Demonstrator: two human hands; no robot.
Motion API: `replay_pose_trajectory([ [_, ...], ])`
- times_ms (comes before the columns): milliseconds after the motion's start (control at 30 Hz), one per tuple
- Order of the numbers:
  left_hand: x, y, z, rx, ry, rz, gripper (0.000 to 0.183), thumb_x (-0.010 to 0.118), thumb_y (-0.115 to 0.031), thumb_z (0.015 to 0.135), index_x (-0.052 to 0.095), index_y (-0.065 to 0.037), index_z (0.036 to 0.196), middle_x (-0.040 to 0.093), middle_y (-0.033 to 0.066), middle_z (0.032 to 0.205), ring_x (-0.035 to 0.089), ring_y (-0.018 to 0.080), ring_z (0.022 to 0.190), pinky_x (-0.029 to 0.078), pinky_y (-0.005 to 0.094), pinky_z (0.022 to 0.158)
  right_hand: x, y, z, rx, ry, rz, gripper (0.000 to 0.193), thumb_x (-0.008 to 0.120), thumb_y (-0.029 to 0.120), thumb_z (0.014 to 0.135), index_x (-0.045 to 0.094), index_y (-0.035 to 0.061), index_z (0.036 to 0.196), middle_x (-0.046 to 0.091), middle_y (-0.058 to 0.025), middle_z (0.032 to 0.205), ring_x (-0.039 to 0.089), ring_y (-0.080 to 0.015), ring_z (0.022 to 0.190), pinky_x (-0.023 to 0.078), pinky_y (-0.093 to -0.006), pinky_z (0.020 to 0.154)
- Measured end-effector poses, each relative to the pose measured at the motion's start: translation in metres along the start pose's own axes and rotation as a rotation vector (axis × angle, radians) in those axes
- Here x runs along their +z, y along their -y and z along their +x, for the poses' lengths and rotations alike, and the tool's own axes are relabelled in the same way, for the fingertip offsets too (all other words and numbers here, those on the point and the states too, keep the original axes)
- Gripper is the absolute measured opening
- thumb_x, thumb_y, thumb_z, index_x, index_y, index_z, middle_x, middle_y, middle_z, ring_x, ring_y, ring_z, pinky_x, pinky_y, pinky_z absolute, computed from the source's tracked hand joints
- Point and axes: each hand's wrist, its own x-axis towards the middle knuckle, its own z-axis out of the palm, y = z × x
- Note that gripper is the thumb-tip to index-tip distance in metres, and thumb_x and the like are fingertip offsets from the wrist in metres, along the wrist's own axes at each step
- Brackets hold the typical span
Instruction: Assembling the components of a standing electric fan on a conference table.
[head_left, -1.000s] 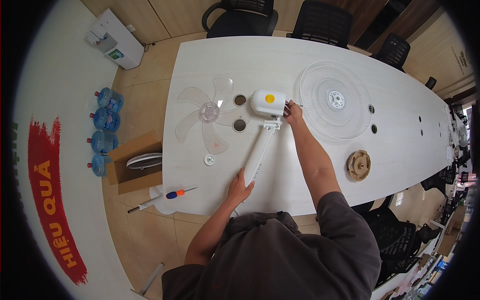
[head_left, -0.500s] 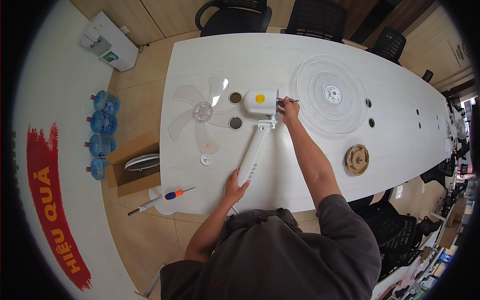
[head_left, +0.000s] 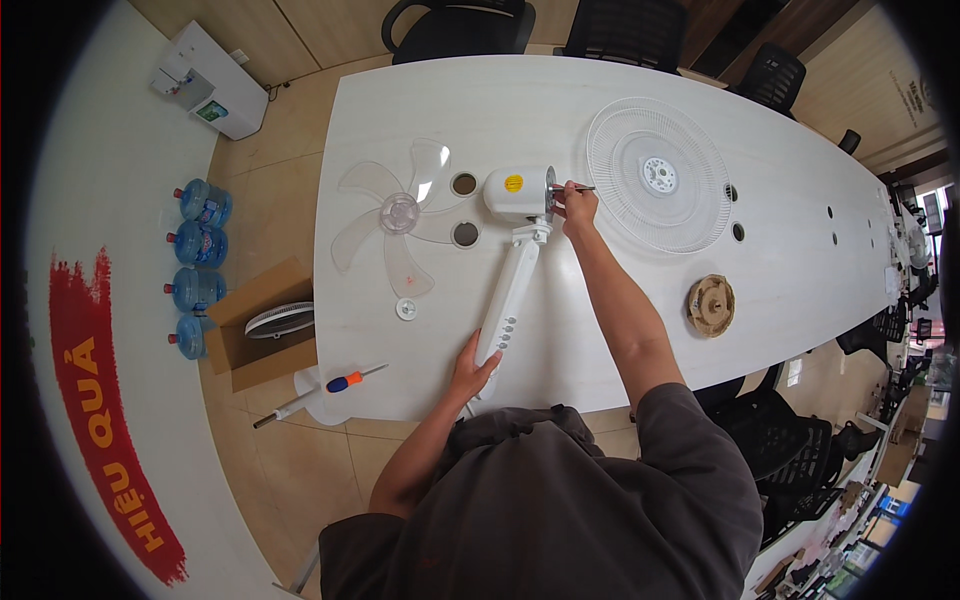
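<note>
A white fan body, with its motor housing [head_left: 518,194] at the far end and its neck with buttons [head_left: 515,275] slanting toward me, lies over the white table. My left hand [head_left: 474,370] is wrapped around the near end of the neck. At the open front of the housing, my right hand [head_left: 576,207] has its fingers closed around the thin dark motor shaft [head_left: 588,188]; whether a small part sits under the fingertips is hidden. Left of the housing lies a clear fan blade [head_left: 410,277], with a small white round cap [head_left: 405,309] below it. A round fan grille [head_left: 622,205] lies right of my right hand.
A brown round moulded piece [head_left: 711,306] sits at the right on the table [head_left: 620,370]. Near the left corner is a blue-orange screwdriver [head_left: 345,381]. Beyond the edge are a cardboard box [head_left: 235,340] holding another grille, a pole [head_left: 285,410] and water bottles [head_left: 198,288].
The fan body has rolled slightly, so its buttons and the front rim of the housing show more. Both hands keep their places on it. The whole view has shifted a little.
</note>
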Motion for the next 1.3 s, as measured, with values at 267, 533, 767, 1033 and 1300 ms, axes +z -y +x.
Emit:
replay_pose_trajectory([
  [267, 0.002, -0.009, -0.001, -0.007, -0.021, -0.087, 0.061, 0.066, -0.016, 0.090, 0.037, 0.003, 0.140, 0.057, 0.0135, 0.124, 0.059, 0.0167, 0.105, 0.052, 0.0296, 0.082, 0.005, 0.001, -0.006, -0.076, 0.041, -0.021, 0.015, 0.055, 0.016, 0.097, 0.053, 0.0027, 0.105, 0.069, -0.0120, 0.098, 0.066, -0.0198, 0.082, 0.058, -0.0384, 0.064],
  [533, -0.002, -0.018, 0.013, -0.117, 0.073, -0.216, 0.051, 0.065, -0.015, 0.091, 0.045, 0.002, 0.135, 0.062, 0.0118, 0.117, 0.060, 0.0160, 0.103, 0.050, 0.0308, 0.087, -0.002, -0.008, 0.022, -0.424, -0.048, -0.090, 0.011, 0.063, 0.010, 0.090, 0.063, -0.0005, 0.089, 0.070, -0.0090, 0.077, 0.064, -0.0146, 0.065, 0.051, -0.0315, 0.057],
  [767, -0.023, -0.006, 0.012, -0.432, 0.239, -0.716, 0.038, 0.057, -0.017, 0.096, 0.050, 0.000, 0.129, 0.064, 0.0092, 0.112, 0.063, 0.0159, 0.097, 0.051, 0.0312, 0.084, 0.023, 0.023, -0.019, -0.713, -0.088, -0.602, 0.011, 0.066, 0.012, 0.085, 0.066, 0.0010, 0.084, 0.070, -0.0142, 0.075, 0.067, -0.0269, 0.067, 0.050, -0.0369, 0.064],
  [1033, -0.005, -0.011, 0.007, -0.207, 0.094, -0.311, 0.035, 0.059, -0.017, 0.093, 0.054, 0.001, 0.123, 0.065, 0.0085, 0.105, 0.061, 0.0162, 0.094, 0.049, 0.0319, 0.083, 0.028, 0.027, -0.022, -0.700, 0.021, -0.590, 0.010, 0.066, 0.011, 0.084, 0.065, 0.0010, 0.084, 0.068, -0.0148, 0.072, 0.067, -0.0309, 0.067, 0.050, -0.0393, 0.064],
  [1300, -0.014, -0.007, 0.008, -0.230, 0.083, -0.380, 0.032, 0.058, -0.015, 0.093, 0.055, 0.001, 0.121, 0.065, 0.0079, 0.103, 0.061, 0.0156, 0.092, 0.049, 0.0299, 0.081, 0.037, 0.031, -0.027, -0.825, 0.113, -0.638, 0.009, 0.066, 0.010, 0.083, 0.064, 0.0007, 0.084, 0.066, -0.0171, 0.070, 0.065, -0.0324, 0.063, 0.049, -0.0393, 0.061],
])
